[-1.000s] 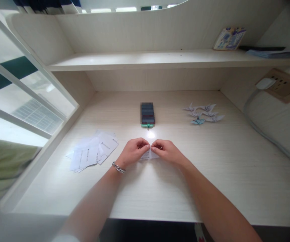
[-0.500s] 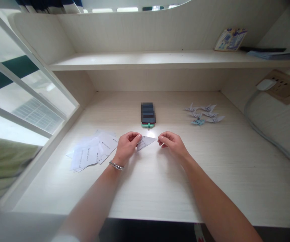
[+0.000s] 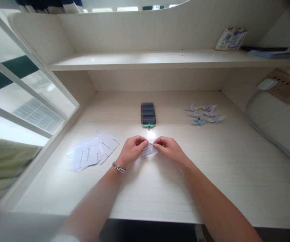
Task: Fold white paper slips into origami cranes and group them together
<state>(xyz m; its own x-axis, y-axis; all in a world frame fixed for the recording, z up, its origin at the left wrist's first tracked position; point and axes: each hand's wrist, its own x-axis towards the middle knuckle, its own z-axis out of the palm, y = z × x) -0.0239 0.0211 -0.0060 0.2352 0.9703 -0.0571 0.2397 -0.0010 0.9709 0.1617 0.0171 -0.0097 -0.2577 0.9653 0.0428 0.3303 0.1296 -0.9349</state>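
A small folded piece of printed paper [image 3: 147, 151] is held between my two hands, just above the desk. My left hand [image 3: 134, 150] pinches its left upper edge between thumb and fingers. On the other side, my right hand [image 3: 168, 148] grips the right corner with thumb and forefinger. The fingertips of both hands nearly meet at the paper's top, and they hide part of the folds. Left of my left hand lies a loose pile of white paper sheets [image 3: 87, 153] with small print. Several folded paper cranes [image 3: 211, 114], one of them light blue, stand at the right back.
Behind my hands a phone [image 3: 148, 113] with a green cable end lies on the pale desk [image 3: 155, 191]. A shelf [image 3: 145, 60] runs across the back and carries a small packet [image 3: 231, 39]. At the right, a grey cable [image 3: 258, 126] hangs from a wall socket [image 3: 286, 86].
My right hand, apart from the paper's tip before, now grips its right corner. Both hands have come closer together and slightly nearer to me, and less of the paper shows.
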